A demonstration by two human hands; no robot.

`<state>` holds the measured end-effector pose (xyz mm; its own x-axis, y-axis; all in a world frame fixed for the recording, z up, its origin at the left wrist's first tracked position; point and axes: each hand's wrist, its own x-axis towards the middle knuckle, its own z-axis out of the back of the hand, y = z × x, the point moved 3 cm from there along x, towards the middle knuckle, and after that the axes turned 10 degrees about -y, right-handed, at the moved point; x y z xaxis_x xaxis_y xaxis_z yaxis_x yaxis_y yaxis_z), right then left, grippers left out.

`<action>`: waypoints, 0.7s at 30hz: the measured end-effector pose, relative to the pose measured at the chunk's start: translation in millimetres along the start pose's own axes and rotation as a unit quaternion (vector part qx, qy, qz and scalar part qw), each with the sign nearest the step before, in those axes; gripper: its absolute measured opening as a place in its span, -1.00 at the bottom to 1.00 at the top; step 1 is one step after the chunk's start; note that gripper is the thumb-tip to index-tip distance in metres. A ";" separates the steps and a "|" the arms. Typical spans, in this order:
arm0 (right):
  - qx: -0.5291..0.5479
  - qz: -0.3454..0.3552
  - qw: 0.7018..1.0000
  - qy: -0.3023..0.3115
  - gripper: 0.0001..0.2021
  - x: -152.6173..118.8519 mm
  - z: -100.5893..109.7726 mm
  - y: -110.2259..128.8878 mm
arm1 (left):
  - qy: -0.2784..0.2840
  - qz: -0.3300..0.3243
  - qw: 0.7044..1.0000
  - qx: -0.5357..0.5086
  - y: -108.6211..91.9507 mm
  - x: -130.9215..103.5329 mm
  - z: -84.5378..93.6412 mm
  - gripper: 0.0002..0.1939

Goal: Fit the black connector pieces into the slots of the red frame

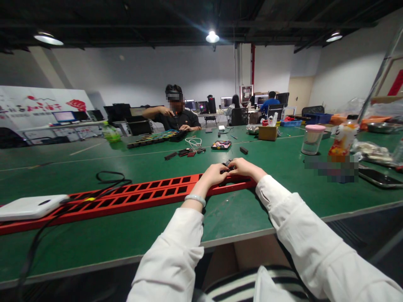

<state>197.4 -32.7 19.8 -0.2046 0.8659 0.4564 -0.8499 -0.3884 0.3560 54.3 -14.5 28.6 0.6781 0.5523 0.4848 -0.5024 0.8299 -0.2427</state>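
My left hand (215, 174) and my right hand (244, 167) meet above the right end of a long red slotted strip (163, 185). The fingers of both are closed around a small dark piece (227, 162), whose kind I cannot make out because the fingertips cover much of it. Rows of rectangular openings run along the red strip, which lies flat on the green table (126, 235). Under my forearms and hands its right end is partly hidden.
On the strip's left end rests a white box (34, 207) with a black cable (110, 180). Ahead lie small dark pieces (185, 152), a patterned tray (221, 144) and a dark block (243, 150). A cup (312, 142), bottle (344, 136) and phone (380, 177) stand right. A co-worker (176, 115) sits opposite.
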 end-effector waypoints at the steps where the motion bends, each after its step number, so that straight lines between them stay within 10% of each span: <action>1: 0.006 0.003 1.000 -0.001 -0.67 -0.3 0.4 0.4 | 0.003 -0.001 1.000 -0.003 -0.5 0.0 0.3 -0.69; 21: 0.107 -0.017 0.994 -0.002 -0.65 -4.7 2.5 0.3 | 0.026 0.038 0.998 -0.047 1.6 -1.2 2.9 -0.65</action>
<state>199.3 -37.7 19.9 -0.1757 0.8783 0.4447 -0.7338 -0.4180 0.5356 51.1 -14.0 30.1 0.6679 0.6148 0.4194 -0.5020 0.7882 -0.3560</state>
